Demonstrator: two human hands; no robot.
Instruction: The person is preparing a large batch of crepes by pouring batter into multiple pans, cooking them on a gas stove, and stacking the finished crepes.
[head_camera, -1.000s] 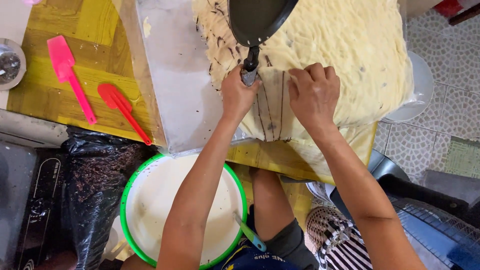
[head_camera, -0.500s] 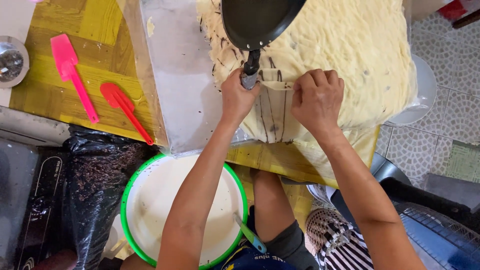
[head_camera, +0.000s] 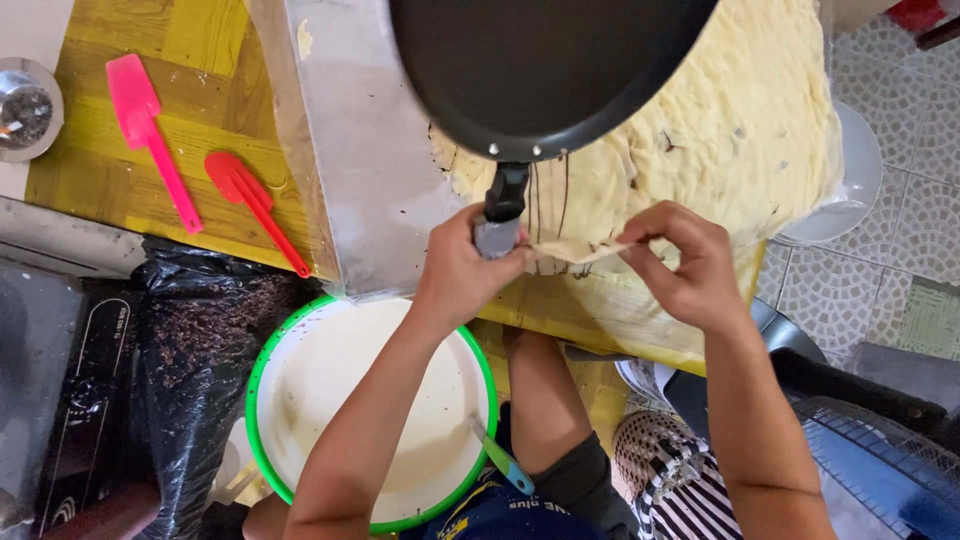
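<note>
Left hand (head_camera: 462, 268) grips pan (head_camera: 545, 70) handle; right hand (head_camera: 685, 262) pinches crepe strip (head_camera: 580, 252). Risk: thin strip tears if pulled hard, pan tips.

Yellow wooden table (head_camera: 90, 190), patterned tile floor (head_camera: 915, 170)

Bare forearms, no sleeves; dark shorts (head_camera: 560, 490).

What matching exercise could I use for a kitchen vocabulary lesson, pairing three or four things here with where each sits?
Things:
1. black round frying pan
2. pink flat spatula
3. green-rimmed white bowl of batter
4. thin pale crepe strip

Places:
A. on the yellow wooden table, at left
B. below the table edge
C. pinched by the right hand
D. held by its handle in the left hand

Pairs: 1-D, 2-A, 3-B, 4-C
</note>
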